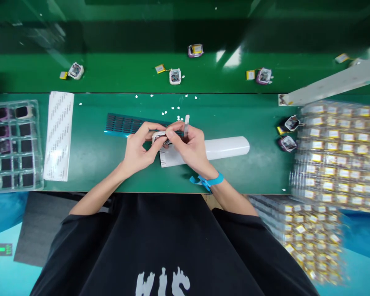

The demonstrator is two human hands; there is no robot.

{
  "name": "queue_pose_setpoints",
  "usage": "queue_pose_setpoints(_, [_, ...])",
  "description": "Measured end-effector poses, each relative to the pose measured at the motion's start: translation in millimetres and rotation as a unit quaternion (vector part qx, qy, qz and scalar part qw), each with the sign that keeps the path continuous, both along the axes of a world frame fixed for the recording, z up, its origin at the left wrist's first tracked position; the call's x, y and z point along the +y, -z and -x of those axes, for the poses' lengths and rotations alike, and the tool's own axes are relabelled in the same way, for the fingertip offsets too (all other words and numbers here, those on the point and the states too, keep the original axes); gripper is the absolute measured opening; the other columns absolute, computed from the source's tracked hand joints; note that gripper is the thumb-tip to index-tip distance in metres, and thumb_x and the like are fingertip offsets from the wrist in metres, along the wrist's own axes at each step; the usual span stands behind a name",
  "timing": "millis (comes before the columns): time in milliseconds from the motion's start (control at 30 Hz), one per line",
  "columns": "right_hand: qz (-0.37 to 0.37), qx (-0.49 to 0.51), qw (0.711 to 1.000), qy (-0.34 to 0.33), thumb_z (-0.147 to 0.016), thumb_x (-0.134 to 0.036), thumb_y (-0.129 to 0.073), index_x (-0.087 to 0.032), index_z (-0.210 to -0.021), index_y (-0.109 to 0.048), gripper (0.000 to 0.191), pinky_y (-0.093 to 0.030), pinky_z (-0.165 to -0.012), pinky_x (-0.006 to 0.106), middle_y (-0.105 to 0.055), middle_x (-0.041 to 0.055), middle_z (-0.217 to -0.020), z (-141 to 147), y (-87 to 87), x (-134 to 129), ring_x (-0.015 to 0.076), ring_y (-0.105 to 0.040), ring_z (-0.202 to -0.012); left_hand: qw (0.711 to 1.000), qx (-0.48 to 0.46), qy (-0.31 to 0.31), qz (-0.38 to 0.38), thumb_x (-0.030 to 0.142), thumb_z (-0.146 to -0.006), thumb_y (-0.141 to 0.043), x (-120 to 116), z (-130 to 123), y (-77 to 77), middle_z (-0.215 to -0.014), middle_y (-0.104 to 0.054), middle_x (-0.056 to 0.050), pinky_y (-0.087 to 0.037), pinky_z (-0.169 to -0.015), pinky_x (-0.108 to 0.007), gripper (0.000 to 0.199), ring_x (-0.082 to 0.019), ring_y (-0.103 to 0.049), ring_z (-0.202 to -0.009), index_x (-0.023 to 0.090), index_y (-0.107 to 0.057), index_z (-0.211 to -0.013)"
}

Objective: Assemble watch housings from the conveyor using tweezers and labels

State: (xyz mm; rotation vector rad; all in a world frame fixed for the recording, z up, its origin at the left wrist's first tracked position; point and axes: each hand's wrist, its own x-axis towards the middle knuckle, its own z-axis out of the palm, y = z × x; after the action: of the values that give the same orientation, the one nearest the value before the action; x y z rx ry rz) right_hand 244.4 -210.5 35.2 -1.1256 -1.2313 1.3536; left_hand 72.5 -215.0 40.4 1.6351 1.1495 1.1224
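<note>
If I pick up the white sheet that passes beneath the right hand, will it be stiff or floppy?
The white sheet is probably floppy rather than stiff: its end beyond the right hand looks curved. It is likely light, since it appears thin. Its glossy surface may feel slightly slippery.

White casing [158, 134] partly hidden by fingers [176, 139]; tray [39, 144] cropped leftward

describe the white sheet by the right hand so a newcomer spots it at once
On the green bench, find the person's right hand. The white sheet shows beneath it, pointing toward the stacked clear trays. Unlike the printed sheet at left, its far end is plain and rounded.
</note>
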Motion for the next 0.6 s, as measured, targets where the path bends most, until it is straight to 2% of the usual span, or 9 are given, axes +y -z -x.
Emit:
queue_pose_setpoints(67, [-0.054, -0.035, 0.998, 0.011, -0.103, -0.069, -0.054, -0.023, -0.081, -0.07, 0.053, -0.05, -0.055, 0.028, -0.072, 0.0034, -0.091, -10, -5.9, -2, 0.0106, -0.055, -0.061, 0.999, 0.025, -0.003, -0.032, 0.037, -0.1, -0.072, -6, 6, -6.9, -0.085, -0.082, -0.001, -0.056, -0.066, -0.025, 0.018, -0.014, -0.075, -0.069, 0.019, -0.072, -0.099])
queue_pose_setpoints(133, [-0.099, -0.063, 0.991, 0.066, -0.108, -0.065, -0.043, -0.024, -0.082, -0.072, 0.057, -0.046, -0.051, 0.029, -0.072, 0.0052, -0.098, -22, -9.3, -6, 0.0113, -0.054, -0.06, 0.996, 0.069, 0.013, -0.052, 0.031, -0.102, -0.07, -17, 13, -9.7, -0.089, -0.083, -0.003, -0.057, -0.071, -0.027, 0.012, -0.015, -0.076, -0.074, 0.02, -0.075, -0.098])
queue_pose_setpoints(233, [-0.15, -0.157, 0.964, 0.15, -0.11, -0.062, -0.041, -0.025, -0.079, -0.073, 0.059, -0.05, -0.061, 0.033, -0.064, 0.003, -0.084, -38, -6.4, -17, 0.016, -0.059, -0.069, 0.984, 0.145, 0.057, -0.083, 0.023, -0.104, -0.065, -35, 22, -0.4, -0.1, -0.085, -0.005, -0.059, -0.086, -0.036, 0.011, -0.021, -0.079, -0.093, 0.022, -0.076, -0.105])
queue_pose_setpoints(300, [-0.153, -0.229, 0.947, 0.166, -0.112, -0.063, -0.035, -0.026, -0.076, -0.074, 0.064, -0.052, -0.067, 0.036, -0.059, 0.0013, -0.072, -45, -1.3, -24, 0.0177, -0.06, -0.069, 0.974, 0.188, 0.076, -0.099, 0.021, -0.105, -0.063, -45, 25, 12.1, -0.109, -0.085, -0.007, -0.06, -0.093, -0.042, 0.014, -0.025, -0.079, -0.105, 0.022, -0.075, -0.111])
queue_pose_setpoints(367, [-0.125, -0.251, 0.948, 0.151, -0.111, -0.066, -0.03, -0.026, -0.071, -0.073, 0.071, -0.052, -0.064, 0.035, -0.062, 0.0015, -0.067, -49, 3.1, -28, 0.0171, -0.06, -0.063, 0.967, 0.219, 0.086, -0.099, 0.02, -0.105, -0.061, -50, 26, 24.3, -0.116, -0.084, -0.009, -0.06, -0.097, -0.045, 0.018, -0.027, -0.078, -0.112, 0.022, -0.074, -0.117])
queue_pose_setpoints(433, [-0.078, -0.229, 0.965, 0.104, -0.109, -0.069, -0.035, -0.025, -0.067, -0.072, 0.071, -0.054, -0.059, 0.032, -0.069, 0.0024, -0.065, -50, 6.0, -31, 0.016, -0.063, -0.059, 0.964, 0.228, 0.093, -0.1, 0.018, -0.105, -0.06, -52, 27, 32.6, -0.118, -0.083, -0.009, -0.06, -0.1, -0.047, 0.021, -0.027, -0.078, -0.115, 0.022, -0.073, -0.12])
queue_pose_setpoints(533, [-0.012, -0.182, 0.983, 0.028, -0.104, -0.068, -0.053, -0.023, -0.076, -0.079, 0.059, -0.06, -0.063, 0.03, -0.077, 0.0033, -0.069, -48, 10.1, -34, 0.0166, -0.071, -0.059, 0.965, 0.212, 0.097, -0.118, 0.017, -0.105, -0.06, -52, 28, 37.4, -0.12, -0.083, -0.008, -0.063, -0.105, -0.049, 0.021, -0.026, -0.079, -0.116, 0.023, -0.073, -0.12])
queue_pose_setpoints(600, [0.014, -0.166, 0.986, 0.023, -0.101, -0.068, -0.059, -0.022, -0.083, -0.082, 0.055, -0.062, -0.064, 0.03, -0.08, 0.004, -0.07, -46, 14.2, -35, 0.0177, -0.074, -0.061, 0.964, 0.207, 0.095, -0.138, 0.015, -0.104, -0.061, -53, 28, 38.0, -0.121, -0.083, -0.008, -0.064, -0.107, -0.048, 0.021, -0.025, -0.08, -0.116, 0.023, -0.073, -0.12])
